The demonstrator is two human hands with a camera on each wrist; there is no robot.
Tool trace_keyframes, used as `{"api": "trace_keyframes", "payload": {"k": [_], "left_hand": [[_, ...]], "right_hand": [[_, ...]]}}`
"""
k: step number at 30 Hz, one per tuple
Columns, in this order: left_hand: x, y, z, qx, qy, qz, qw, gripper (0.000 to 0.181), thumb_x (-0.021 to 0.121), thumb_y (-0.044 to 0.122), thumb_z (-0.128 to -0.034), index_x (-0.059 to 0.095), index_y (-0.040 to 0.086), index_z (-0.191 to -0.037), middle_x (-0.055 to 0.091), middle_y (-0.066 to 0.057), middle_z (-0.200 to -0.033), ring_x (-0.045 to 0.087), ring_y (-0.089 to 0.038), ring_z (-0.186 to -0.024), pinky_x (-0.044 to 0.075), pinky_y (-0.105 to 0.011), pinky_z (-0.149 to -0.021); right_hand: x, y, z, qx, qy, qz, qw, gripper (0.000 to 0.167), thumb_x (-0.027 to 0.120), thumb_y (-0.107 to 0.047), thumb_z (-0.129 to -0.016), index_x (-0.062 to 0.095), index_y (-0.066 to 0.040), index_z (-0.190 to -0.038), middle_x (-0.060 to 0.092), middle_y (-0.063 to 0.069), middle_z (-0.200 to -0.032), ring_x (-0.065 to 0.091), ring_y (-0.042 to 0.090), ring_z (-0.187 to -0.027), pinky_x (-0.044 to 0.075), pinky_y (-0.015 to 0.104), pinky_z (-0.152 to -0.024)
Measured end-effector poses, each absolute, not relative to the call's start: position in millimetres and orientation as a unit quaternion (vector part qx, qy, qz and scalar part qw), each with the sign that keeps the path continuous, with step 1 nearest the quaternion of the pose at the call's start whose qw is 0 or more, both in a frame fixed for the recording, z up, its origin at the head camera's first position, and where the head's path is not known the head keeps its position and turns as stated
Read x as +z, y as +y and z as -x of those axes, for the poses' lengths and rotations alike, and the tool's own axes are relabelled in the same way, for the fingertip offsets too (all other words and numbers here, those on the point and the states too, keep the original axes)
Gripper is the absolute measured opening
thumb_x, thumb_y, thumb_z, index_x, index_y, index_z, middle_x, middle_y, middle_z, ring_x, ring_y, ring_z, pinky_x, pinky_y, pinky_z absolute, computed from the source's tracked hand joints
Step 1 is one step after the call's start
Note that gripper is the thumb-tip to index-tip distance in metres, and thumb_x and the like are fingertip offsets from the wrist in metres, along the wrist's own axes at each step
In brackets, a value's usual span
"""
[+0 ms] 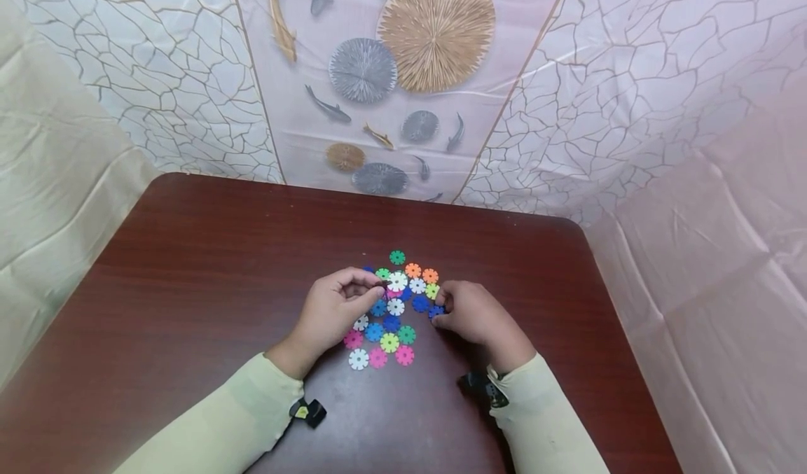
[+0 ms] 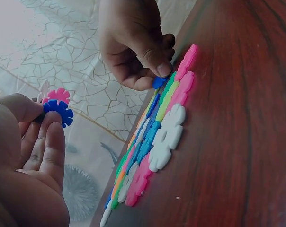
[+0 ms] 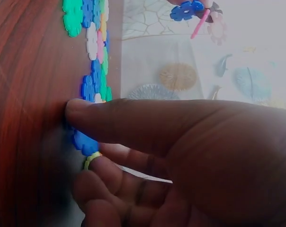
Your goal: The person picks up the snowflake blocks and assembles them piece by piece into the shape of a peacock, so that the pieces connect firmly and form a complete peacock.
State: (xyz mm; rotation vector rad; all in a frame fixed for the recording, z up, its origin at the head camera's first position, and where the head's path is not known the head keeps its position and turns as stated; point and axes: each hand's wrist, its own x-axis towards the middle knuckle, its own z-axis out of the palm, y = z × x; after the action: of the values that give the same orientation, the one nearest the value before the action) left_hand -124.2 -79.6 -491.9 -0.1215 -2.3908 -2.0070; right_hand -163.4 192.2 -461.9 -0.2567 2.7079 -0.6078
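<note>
The view behind is filled by a fabric backdrop (image 1: 302, 145), printed with fish, round motifs and cracked gold lines. Before it, a dark red-brown tabletop (image 1: 189, 264) is seen. Two forearms are covered by a pale left sleeve (image 1: 221, 418) and a pale right sleeve (image 1: 551, 418). Near the middle of the tabletop, flower-shaped discs (image 1: 374, 327) in white, pink, green, blue, orange and yellow-green are laid flat, many close together. The left hand (image 1: 330, 309) is raised just over them; its grip is closed, and a small disc cluster (image 2: 62, 112), in which blue, pink, black and white are seen, is pinched between thumb and fingers. The right hand (image 1: 476, 313) is lowered to the right edge of the spread, where a single blue disc (image 1: 435, 311) is held in its nearly closed grip, between thumb and fingertips.
</note>
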Motion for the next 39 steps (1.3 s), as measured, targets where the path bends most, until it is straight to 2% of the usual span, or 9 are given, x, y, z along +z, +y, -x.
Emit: {"api": "trace_keyframes", "payload": {"k": [4, 7, 11, 15, 18, 24, 31, 36, 39], "left_hand": [[-493, -78, 123, -0.640, -0.767, 0.039, 0.005, 0.014, 0.090, 0.028, -0.0996, 0.085, 0.022, -0.111, 0.085, 0.002, -0.108, 0.079, -0.019, -0.091, 0.066, -0.026, -0.079], [-494, -78, 123, -0.638, -0.769, 0.040, 0.005, 0.015, 0.090, 0.029, -0.0993, 0.085, 0.023, -0.112, 0.085, 0.003, -0.110, 0.080, -0.017, -0.094, 0.067, -0.026, -0.082], [-494, -77, 123, -0.625, -0.779, 0.052, 0.011, 0.016, 0.091, 0.028, -0.0989, 0.085, 0.024, -0.113, 0.084, 0.005, -0.111, 0.080, -0.014, -0.096, 0.067, -0.025, -0.085], [-496, -76, 122, -0.595, -0.799, 0.080, 0.036, 0.016, 0.091, 0.028, -0.0983, 0.086, 0.026, -0.113, 0.082, 0.008, -0.111, 0.079, -0.010, -0.095, 0.067, -0.025, -0.085], [-497, -76, 122, -0.575, -0.810, 0.102, 0.059, 0.015, 0.092, 0.027, -0.0978, 0.086, 0.026, -0.112, 0.082, 0.009, -0.109, 0.077, -0.008, -0.093, 0.067, -0.026, -0.084], [-498, -75, 123, -0.558, -0.816, 0.128, 0.082, 0.018, 0.093, 0.020, -0.0965, 0.087, 0.025, -0.113, 0.082, 0.011, -0.107, 0.076, -0.006, -0.094, 0.067, -0.025, -0.086], [-496, -76, 121, -0.546, -0.819, 0.147, 0.098, 0.021, 0.094, 0.014, -0.0945, 0.088, 0.023, -0.113, 0.083, 0.010, -0.107, 0.076, -0.006, -0.097, 0.068, -0.030, -0.090], [-497, -76, 120, -0.515, -0.834, 0.161, 0.116, 0.019, 0.094, 0.015, -0.0943, 0.089, 0.021, -0.112, 0.083, 0.009, -0.106, 0.075, -0.006, -0.096, 0.068, -0.031, -0.088], [-499, -75, 120, -0.502, -0.838, 0.172, 0.125, 0.019, 0.094, 0.015, -0.0939, 0.090, 0.020, -0.112, 0.084, 0.008, -0.106, 0.077, -0.006, -0.097, 0.069, -0.031, -0.088]], "right_hand": [[-460, 194, 163, -0.282, 0.940, 0.101, 0.162, 0.017, 0.088, -0.016, -0.099, 0.071, -0.015, -0.102, 0.068, 0.003, -0.083, 0.064, 0.020, -0.074, 0.056, 0.034, -0.068], [-457, 194, 165, -0.375, 0.913, 0.097, 0.130, 0.011, 0.085, -0.016, -0.102, 0.076, -0.014, -0.108, 0.074, 0.005, -0.087, 0.072, 0.021, -0.072, 0.064, 0.035, -0.068], [-450, 189, 163, -0.482, 0.867, 0.081, 0.096, 0.018, 0.088, -0.023, -0.101, 0.080, -0.015, -0.114, 0.081, 0.009, -0.094, 0.079, 0.026, -0.075, 0.070, 0.037, -0.071], [-446, 181, 158, -0.539, 0.832, 0.087, 0.100, 0.020, 0.089, -0.024, -0.100, 0.080, -0.014, -0.115, 0.081, 0.021, -0.093, 0.079, 0.030, -0.072, 0.070, 0.039, -0.068], [-447, 173, 154, -0.552, 0.820, 0.098, 0.114, 0.022, 0.087, -0.024, -0.102, 0.079, -0.011, -0.118, 0.080, 0.024, -0.091, 0.078, 0.030, -0.070, 0.070, 0.038, -0.066], [-449, 163, 150, -0.551, 0.820, 0.100, 0.116, 0.020, 0.086, -0.019, -0.103, 0.078, -0.008, -0.118, 0.080, 0.020, -0.086, 0.077, 0.028, -0.068, 0.069, 0.037, -0.063], [-452, 160, 148, -0.545, 0.825, 0.100, 0.111, 0.020, 0.086, -0.016, -0.102, 0.077, -0.006, -0.118, 0.079, 0.028, -0.094, 0.076, 0.028, -0.069, 0.068, 0.035, -0.063], [-454, 158, 147, -0.539, 0.827, 0.112, 0.112, 0.017, 0.086, -0.016, -0.102, 0.078, -0.009, -0.115, 0.081, 0.025, -0.097, 0.077, 0.026, -0.070, 0.068, 0.033, -0.065], [-457, 158, 148, -0.538, 0.826, 0.121, 0.115, 0.017, 0.084, -0.013, -0.103, 0.078, -0.005, -0.116, 0.081, 0.023, -0.097, 0.077, 0.025, -0.071, 0.068, 0.032, -0.066]]}}
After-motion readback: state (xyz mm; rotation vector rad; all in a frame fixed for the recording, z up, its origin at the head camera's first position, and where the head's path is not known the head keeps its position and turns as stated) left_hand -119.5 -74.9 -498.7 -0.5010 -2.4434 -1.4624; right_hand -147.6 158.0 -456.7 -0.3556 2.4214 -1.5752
